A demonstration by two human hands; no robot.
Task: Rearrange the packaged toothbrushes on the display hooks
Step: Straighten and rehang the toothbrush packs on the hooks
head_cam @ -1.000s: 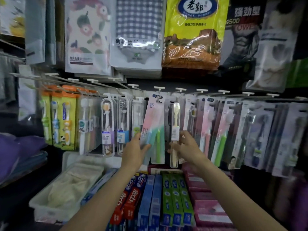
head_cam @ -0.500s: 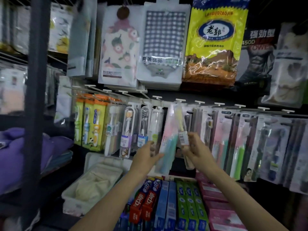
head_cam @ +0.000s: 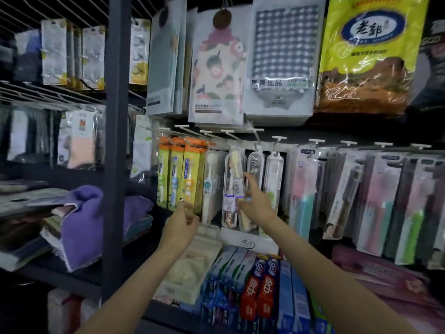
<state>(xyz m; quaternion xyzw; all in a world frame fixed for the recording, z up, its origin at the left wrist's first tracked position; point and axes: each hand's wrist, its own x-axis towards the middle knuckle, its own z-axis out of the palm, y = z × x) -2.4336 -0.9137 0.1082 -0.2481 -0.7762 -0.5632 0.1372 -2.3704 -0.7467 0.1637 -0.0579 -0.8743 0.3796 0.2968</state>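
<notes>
The right hand point(head_cam: 255, 206) pinches a light, slippery, stiff clear toothbrush case point(head_cam: 238, 186) at its middle, near its hook point(head_cam: 256, 141), while the left hand point(head_cam: 181, 225) hangs loosely curled and holds nothing.

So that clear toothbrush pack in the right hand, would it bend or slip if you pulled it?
The clear toothbrush pack looks like a rigid plastic tube, so probably stiff, not floppy. Its glossy surface might be a little slippery where the right hand pinches it. It is narrow and holds one brush, so likely light.
</notes>
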